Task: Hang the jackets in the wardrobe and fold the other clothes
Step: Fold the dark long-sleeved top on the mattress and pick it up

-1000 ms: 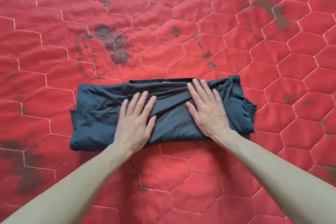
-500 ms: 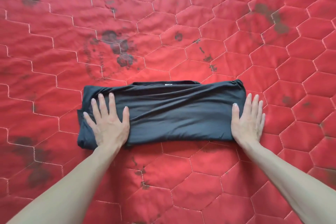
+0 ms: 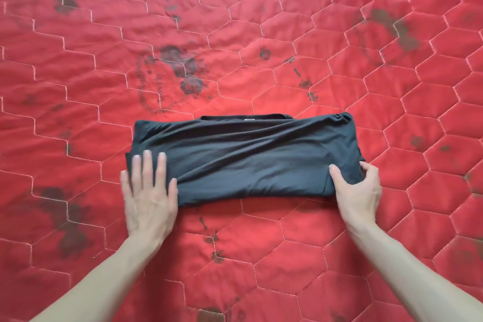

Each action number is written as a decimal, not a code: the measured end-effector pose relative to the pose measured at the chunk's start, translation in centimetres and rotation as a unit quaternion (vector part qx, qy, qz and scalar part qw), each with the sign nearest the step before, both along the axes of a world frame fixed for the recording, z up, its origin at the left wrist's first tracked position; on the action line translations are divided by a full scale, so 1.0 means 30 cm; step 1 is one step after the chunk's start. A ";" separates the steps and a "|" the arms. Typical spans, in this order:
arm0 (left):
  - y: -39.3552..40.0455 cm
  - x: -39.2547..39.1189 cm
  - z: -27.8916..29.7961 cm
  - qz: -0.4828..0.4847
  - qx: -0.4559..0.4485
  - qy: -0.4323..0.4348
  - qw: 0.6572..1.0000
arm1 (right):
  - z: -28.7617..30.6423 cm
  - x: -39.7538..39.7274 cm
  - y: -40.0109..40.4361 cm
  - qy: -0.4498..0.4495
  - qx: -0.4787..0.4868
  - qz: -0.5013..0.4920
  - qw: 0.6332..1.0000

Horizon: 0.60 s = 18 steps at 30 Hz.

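A dark navy garment [image 3: 251, 157] lies folded into a long horizontal band on the red quilted bedspread [image 3: 235, 34]. Its neckline and a small label show along the far edge. My left hand [image 3: 149, 191] lies flat with straight fingers on the garment's left end. My right hand [image 3: 358, 185] grips the garment's right near corner, thumb on top and fingers curled round the edge.
The red bedspread has hexagon stitching and dark printed patches, and it fills the whole view around the garment. No wardrobe, hanger or other clothing is in sight.
Both hands slid from the garment's middle out to its ends, smoothing it. My right hand, flat half a second ago, now curls round the right corner.
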<state>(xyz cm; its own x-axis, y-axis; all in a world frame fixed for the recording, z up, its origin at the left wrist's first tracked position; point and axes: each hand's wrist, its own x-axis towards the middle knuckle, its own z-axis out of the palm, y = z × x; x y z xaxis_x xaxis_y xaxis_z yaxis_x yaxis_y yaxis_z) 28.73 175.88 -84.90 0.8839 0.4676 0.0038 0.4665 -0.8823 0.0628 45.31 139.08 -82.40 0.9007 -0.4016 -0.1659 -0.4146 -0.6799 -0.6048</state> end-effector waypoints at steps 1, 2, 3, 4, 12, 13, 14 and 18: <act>-0.019 -0.012 -0.005 -0.068 0.005 -0.010 0.998 | 0.017 0.020 0.007 0.024 0.038 -0.034 0.998; -0.046 -0.018 -0.009 -0.136 -0.001 -0.016 0.991 | 0.036 0.041 0.015 0.051 0.074 -0.070 0.993; -0.082 -0.017 -0.007 -0.196 -0.017 -0.018 0.980 | 0.057 0.063 0.023 0.079 0.119 -0.105 0.984; -0.124 -0.008 -0.001 -0.240 -0.037 -0.016 0.970 | 0.078 0.084 0.028 0.105 0.177 -0.137 0.969; -0.431 0.159 0.103 -0.145 -0.246 0.049 0.957 | 0.252 0.146 0.132 0.186 0.467 -0.260 0.824; -0.439 0.168 0.116 -0.124 -0.275 0.052 0.952 | 0.269 0.138 0.161 0.162 0.453 -0.249 0.841; -0.440 0.174 0.129 -0.101 -0.321 0.041 0.941 | 0.290 0.124 0.197 0.132 0.422 -0.229 0.867; -0.386 0.190 0.211 0.097 -0.564 -0.031 0.819 | 0.358 0.031 0.365 0.015 0.178 -0.001 0.984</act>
<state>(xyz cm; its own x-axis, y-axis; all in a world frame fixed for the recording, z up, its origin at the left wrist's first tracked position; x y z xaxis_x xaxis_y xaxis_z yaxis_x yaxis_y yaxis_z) 34.43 164.31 -78.58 0.8073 0.3364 -0.4850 0.5556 -0.1562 0.8166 46.23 150.03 -71.67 0.8923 -0.3154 -0.3231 -0.4375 -0.4268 -0.7915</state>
